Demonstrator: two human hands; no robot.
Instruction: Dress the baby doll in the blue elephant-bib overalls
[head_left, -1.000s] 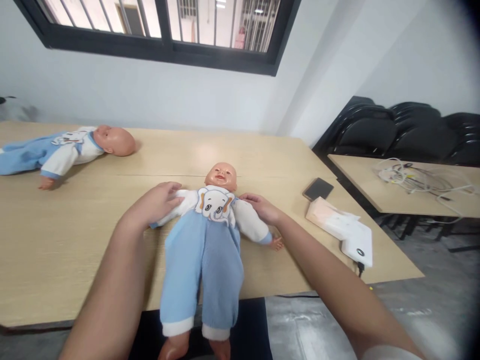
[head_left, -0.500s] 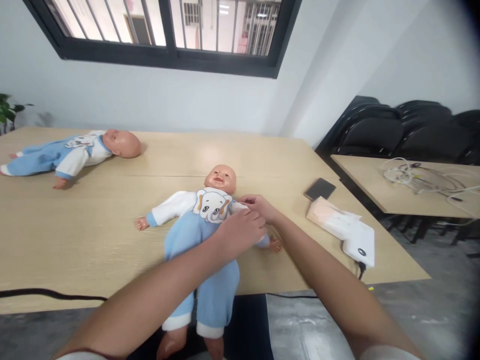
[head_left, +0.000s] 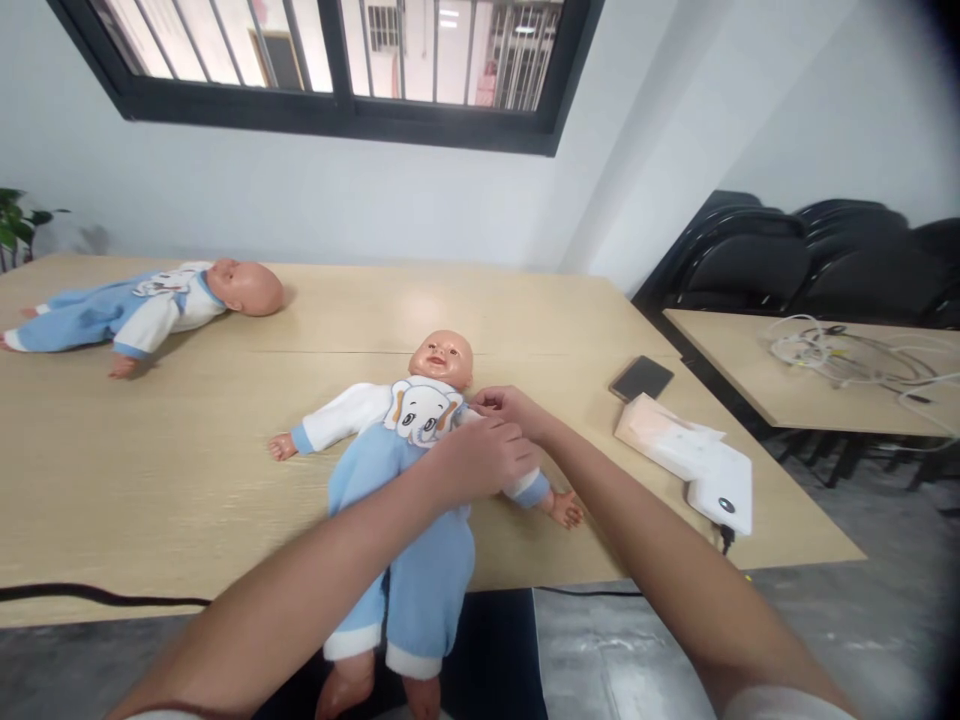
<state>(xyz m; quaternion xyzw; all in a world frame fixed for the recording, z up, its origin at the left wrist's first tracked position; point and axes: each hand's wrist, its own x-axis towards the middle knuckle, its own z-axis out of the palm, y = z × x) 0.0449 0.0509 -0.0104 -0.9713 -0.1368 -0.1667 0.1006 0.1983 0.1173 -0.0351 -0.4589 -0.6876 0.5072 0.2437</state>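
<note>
A baby doll (head_left: 409, 470) in a white and blue outfit with an elephant bib lies face up, its feet past the table's front edge. My left hand (head_left: 484, 458) is closed at the doll's upper sleeve, on the right side of the picture. Just beyond it my right hand (head_left: 514, 410) pinches at the shoulder of the same sleeve. Both sets of fingertips are close together, and the cloth between them is partly hidden. The doll's hand (head_left: 564, 508) shows below my right hand.
A second doll (head_left: 169, 305) lies at the back left of the table (head_left: 187, 450). To the right are a dark phone (head_left: 641, 379), a tissue pack (head_left: 664, 437) and a white device (head_left: 721, 490) with a cable.
The doll's arm beside my hands has swung outward to the right, and its hand has moved right and down. My right hand has shifted slightly left. The doll's legs have moved slightly left.
</note>
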